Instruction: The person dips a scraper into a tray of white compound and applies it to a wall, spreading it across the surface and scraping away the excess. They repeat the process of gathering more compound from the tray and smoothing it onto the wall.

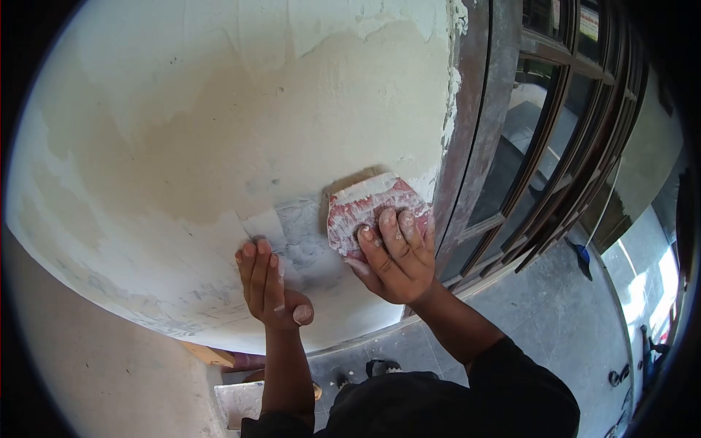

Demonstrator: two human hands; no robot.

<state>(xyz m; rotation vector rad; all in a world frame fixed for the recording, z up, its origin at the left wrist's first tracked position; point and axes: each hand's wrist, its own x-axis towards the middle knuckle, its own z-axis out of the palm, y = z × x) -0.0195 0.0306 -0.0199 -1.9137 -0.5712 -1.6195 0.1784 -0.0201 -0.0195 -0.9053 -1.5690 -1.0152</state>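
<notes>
My right hand (400,257) grips a flat red putty spreader (376,198) with angled corners, its fingers spread over the face. White putty is smeared across the spreader, thickest along its upper edge, and it lies close against the pale wall (307,109). To its left, my left hand (269,283) is raised at the wall with fingers stretched out side by side and the thumb apart. White putty marks the fingers of both hands. Between the hands shows a greyish, freshly smeared patch (310,230).
Brown wooden door frames with glass panes (537,131) stand at the right of the wall. Below is a grey tiled floor (511,321). A putty-stained tray (239,405) sits low at the left, and a blue broom head (582,259) rests at the right.
</notes>
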